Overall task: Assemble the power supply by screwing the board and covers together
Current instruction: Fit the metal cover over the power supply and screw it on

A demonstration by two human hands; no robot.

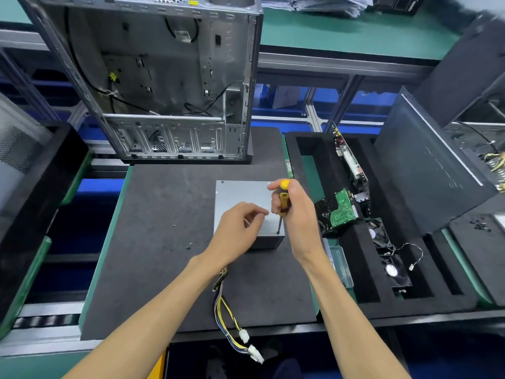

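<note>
Count: one power supply (243, 203), one screwdriver (282, 198), one open PC case (164, 77), two fans (378, 233) in the foam tray (352, 242), two loose screws (189, 246), two hands (240, 228).

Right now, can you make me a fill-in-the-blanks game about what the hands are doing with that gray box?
1. The right hand holds a screwdriver with a ____ handle.
2. The screwdriver tip touches the power supply box at its near-____ corner.
3. The left hand rests on ____ of the box.
4. The wire bundle ends in ____ plugs.

Missing words: yellow; right; top; white
</note>
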